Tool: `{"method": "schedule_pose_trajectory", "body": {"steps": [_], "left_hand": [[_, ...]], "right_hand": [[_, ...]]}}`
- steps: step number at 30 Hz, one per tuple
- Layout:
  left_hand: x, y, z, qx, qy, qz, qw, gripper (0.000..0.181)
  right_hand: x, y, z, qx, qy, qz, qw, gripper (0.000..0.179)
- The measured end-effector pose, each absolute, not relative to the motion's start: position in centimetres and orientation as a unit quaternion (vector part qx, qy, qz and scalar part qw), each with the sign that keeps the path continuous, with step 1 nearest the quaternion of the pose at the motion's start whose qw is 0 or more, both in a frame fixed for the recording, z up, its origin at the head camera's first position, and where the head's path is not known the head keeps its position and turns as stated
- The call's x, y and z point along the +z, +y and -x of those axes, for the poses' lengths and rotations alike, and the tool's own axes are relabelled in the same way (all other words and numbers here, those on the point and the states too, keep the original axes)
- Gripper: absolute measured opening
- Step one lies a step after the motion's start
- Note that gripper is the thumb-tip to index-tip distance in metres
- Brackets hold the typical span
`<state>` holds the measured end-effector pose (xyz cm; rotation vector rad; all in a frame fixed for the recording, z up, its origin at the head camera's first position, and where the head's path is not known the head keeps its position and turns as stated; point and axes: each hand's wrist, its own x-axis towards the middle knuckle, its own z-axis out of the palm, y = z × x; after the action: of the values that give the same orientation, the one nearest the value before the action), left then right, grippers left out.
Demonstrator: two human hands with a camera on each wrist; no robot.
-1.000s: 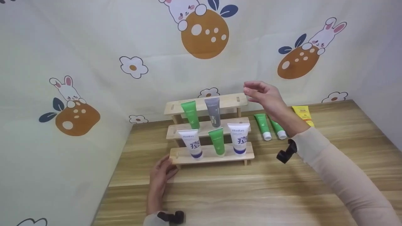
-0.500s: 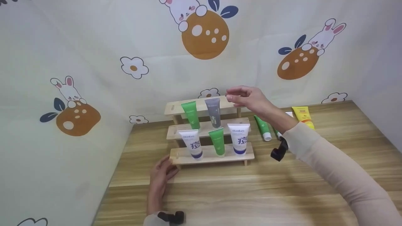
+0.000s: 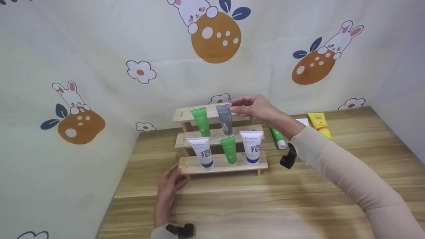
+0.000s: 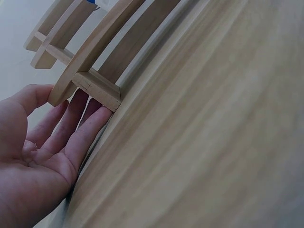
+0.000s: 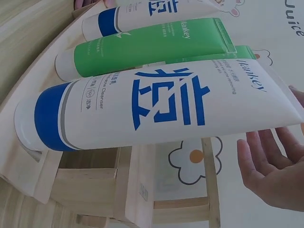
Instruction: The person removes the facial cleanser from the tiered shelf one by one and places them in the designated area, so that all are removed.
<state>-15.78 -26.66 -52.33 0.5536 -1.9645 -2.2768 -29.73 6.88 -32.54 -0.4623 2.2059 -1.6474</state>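
A three-tier wooden rack stands at the back. My left hand grips its front left corner; in the left wrist view the thumb lies over the board and the fingers reach underneath. My right hand has its thumb and forefinger at the upper right edge of a grey squeeze tube, which stands upright on the middle tier beside a green tube. Whether they touch it is unclear. On the lowest tier stand a white tube, a green tube and another white tube.
Right of the rack, a green tube and a yellow tube lie on the wooden table. A white tube end shows past the right forearm. A patterned cloth hangs behind.
My right hand has moved left along the top tier, from beyond its right end to the grey tube. The left hand and the tubes on the rack have stayed put.
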Motion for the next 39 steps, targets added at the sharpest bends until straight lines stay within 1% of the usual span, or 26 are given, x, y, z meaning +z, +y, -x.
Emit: {"method": "schedule_pose_trajectory", "body": {"steps": [4, 14, 21, 28, 35, 39], "left_hand": [[-52.4, -26.7, 15.8, -0.741, -0.645, -0.180, 0.044, 0.050], [-52.3, -26.7, 15.7, -0.736, -0.650, -0.186, 0.043, 0.049], [-52.4, -26.8, 15.6, -0.740, -0.647, -0.181, 0.047, 0.051], [-52.6, -26.8, 15.8, -0.739, -0.647, -0.184, 0.044, 0.050], [-52.5, -26.7, 15.9, -0.742, -0.645, -0.179, 0.042, 0.051], [-52.5, -26.7, 15.8, -0.739, -0.646, -0.184, 0.043, 0.050]], "right_hand": [[-32.5, 6.2, 29.9, -0.573, 0.785, 0.153, 0.175, 0.045], [-32.7, 5.3, 30.1, -0.538, 0.815, 0.135, 0.170, 0.037], [-33.0, 5.1, 30.2, -0.549, 0.808, 0.139, 0.164, 0.037], [-33.5, 5.7, 30.4, -0.570, 0.798, 0.148, 0.126, 0.035], [-34.0, 7.1, 30.5, -0.620, 0.768, 0.144, 0.072, 0.028], [-34.0, 8.2, 30.7, -0.632, 0.761, 0.136, 0.052, 0.029]]}}
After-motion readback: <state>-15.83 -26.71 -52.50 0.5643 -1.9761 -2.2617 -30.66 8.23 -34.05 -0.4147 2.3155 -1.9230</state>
